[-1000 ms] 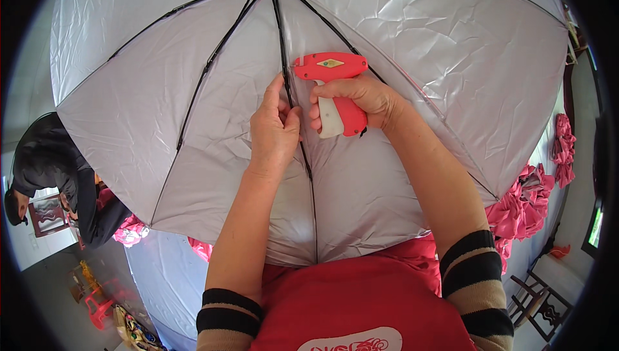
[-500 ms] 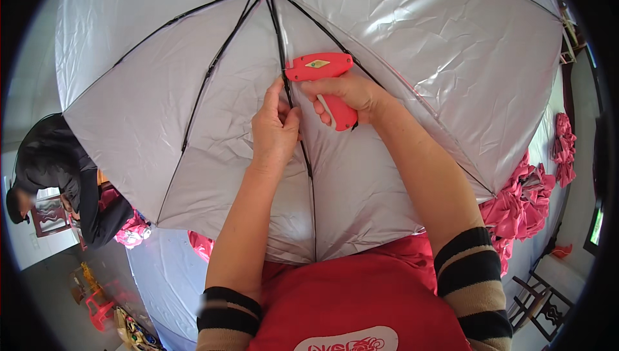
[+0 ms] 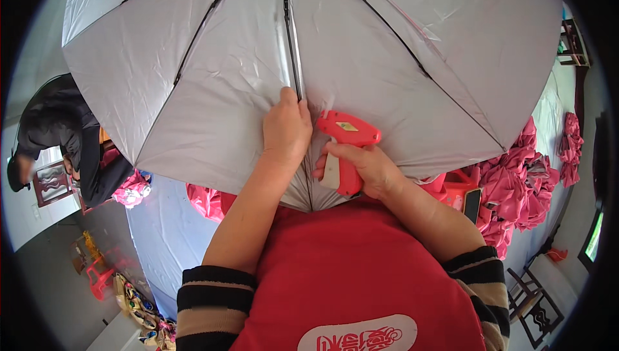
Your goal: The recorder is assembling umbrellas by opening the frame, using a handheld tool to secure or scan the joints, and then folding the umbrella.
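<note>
Blue worktop (image 3: 174, 238) showed at left, below the open silver umbrella canopy (image 3: 361, 80).
Its left panels (image 3: 135, 86) gave wide room for moving; the cloth looked light, slippery and easily creased, best held at the stiffer black rib (image 3: 291, 35), which the left hand (image 3: 287, 125) gripped with curled fingers; the right hand (image 3: 371, 167) wrapped the grip of a rigid, likely light tagging gun (image 3: 351, 137), nose near the left hand. Pink fabric bundles (image 3: 516, 202) crowded the canopy's right edge.

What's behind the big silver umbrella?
Bunched pink cloth peeks past the umbrella at lower right, a pale blue surface at lower left. The umbrella hides the rest.
</note>
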`<state>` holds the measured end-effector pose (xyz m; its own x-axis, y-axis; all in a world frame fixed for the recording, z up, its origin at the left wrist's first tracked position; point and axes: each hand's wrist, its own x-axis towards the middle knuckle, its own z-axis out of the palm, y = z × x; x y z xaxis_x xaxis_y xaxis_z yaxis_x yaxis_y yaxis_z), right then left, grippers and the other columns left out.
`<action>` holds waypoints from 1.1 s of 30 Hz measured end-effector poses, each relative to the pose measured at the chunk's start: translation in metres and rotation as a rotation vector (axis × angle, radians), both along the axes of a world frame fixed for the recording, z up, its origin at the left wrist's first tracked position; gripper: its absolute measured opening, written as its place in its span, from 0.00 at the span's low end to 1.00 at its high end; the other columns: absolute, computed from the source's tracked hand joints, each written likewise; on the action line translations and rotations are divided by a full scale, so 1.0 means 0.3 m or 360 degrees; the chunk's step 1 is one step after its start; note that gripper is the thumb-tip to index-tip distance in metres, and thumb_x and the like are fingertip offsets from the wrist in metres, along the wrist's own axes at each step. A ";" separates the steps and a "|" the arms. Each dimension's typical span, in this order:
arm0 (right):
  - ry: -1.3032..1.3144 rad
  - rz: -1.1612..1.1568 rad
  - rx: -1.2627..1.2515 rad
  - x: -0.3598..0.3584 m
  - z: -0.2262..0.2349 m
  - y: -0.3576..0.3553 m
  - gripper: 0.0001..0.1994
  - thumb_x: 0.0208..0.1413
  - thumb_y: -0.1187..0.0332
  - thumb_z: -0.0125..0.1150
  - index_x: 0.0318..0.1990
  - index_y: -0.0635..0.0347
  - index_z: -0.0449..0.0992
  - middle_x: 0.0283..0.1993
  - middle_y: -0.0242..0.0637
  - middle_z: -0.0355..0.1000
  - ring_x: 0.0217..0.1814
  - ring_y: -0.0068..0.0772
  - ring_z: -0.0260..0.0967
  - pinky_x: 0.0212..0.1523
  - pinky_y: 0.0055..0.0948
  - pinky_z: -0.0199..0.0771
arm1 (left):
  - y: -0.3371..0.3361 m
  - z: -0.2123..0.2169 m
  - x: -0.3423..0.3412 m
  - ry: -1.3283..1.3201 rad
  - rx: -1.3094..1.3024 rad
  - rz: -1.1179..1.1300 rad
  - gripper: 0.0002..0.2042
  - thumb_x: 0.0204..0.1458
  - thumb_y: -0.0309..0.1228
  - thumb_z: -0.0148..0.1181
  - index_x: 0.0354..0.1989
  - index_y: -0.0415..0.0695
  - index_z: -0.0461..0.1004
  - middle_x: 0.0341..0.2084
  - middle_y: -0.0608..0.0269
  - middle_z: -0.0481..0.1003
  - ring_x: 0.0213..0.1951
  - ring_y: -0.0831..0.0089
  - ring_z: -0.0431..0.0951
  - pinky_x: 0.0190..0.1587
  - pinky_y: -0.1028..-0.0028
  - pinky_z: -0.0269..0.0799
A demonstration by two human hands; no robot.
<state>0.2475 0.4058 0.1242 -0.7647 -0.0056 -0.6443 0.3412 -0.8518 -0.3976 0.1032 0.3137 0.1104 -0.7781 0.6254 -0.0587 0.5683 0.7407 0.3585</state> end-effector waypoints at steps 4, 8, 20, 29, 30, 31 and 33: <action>0.0022 -0.0005 0.0076 -0.034 0.030 0.007 0.10 0.54 0.67 0.60 0.40 0.64 0.72 0.34 0.45 0.74 0.34 0.43 0.77 0.36 0.40 0.80 | -0.055 0.028 0.010 -0.0635 0.0599 0.0306 0.06 0.54 0.24 0.56 0.33 0.36 0.66 0.20 0.57 0.73 0.20 0.70 0.75 0.23 0.70 0.71; -0.0020 -0.0087 0.0034 -0.088 0.046 0.031 0.10 0.54 0.68 0.60 0.39 0.63 0.71 0.32 0.45 0.74 0.32 0.42 0.77 0.34 0.39 0.80 | -0.083 0.049 0.021 -0.1100 0.0881 0.0525 0.04 0.54 0.21 0.56 0.35 0.36 0.68 0.23 0.65 0.71 0.22 0.82 0.71 0.22 0.80 0.67; 0.0051 0.0154 0.0007 -0.116 0.021 0.040 0.10 0.54 0.67 0.59 0.39 0.65 0.72 0.32 0.46 0.75 0.33 0.44 0.77 0.35 0.39 0.80 | -0.086 0.046 0.017 -0.1121 0.1015 0.0540 0.05 0.53 0.21 0.57 0.36 0.37 0.69 0.21 0.66 0.71 0.20 0.82 0.70 0.19 0.79 0.67; 0.0209 0.0259 -0.0271 -0.107 -0.023 0.078 0.09 0.54 0.68 0.59 0.37 0.64 0.73 0.31 0.45 0.75 0.32 0.42 0.78 0.35 0.39 0.80 | -0.086 0.050 -0.001 -0.1246 0.1063 0.0624 0.05 0.52 0.21 0.57 0.35 0.35 0.70 0.21 0.64 0.72 0.19 0.81 0.71 0.18 0.79 0.67; 0.0207 0.0255 -0.0271 -0.106 -0.026 0.079 0.09 0.54 0.68 0.59 0.37 0.64 0.73 0.31 0.45 0.75 0.32 0.42 0.78 0.35 0.39 0.80 | -0.086 0.052 -0.003 -0.1242 0.1065 0.0624 0.05 0.52 0.21 0.57 0.35 0.35 0.70 0.21 0.64 0.72 0.19 0.81 0.71 0.18 0.79 0.67; 0.0218 0.0260 -0.0258 -0.105 -0.026 0.079 0.09 0.54 0.68 0.59 0.37 0.64 0.73 0.31 0.45 0.75 0.32 0.43 0.78 0.35 0.39 0.80 | -0.086 0.054 -0.004 -0.1257 0.1055 0.0621 0.05 0.52 0.21 0.57 0.35 0.35 0.70 0.21 0.63 0.72 0.19 0.81 0.71 0.18 0.79 0.67; 0.0243 0.0272 -0.0231 -0.107 -0.026 0.075 0.08 0.55 0.67 0.58 0.37 0.64 0.73 0.31 0.45 0.75 0.32 0.43 0.78 0.36 0.39 0.80 | -0.088 0.058 -0.005 -0.1242 0.1029 0.0622 0.05 0.52 0.21 0.57 0.35 0.35 0.70 0.22 0.63 0.73 0.20 0.80 0.72 0.19 0.79 0.67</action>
<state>0.2154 0.4284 0.1166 -0.8331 -0.2266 -0.5046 0.4302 -0.8389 -0.3335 0.1018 0.2874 0.1277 -0.8212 0.4329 -0.3718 -0.2194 0.3618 0.9060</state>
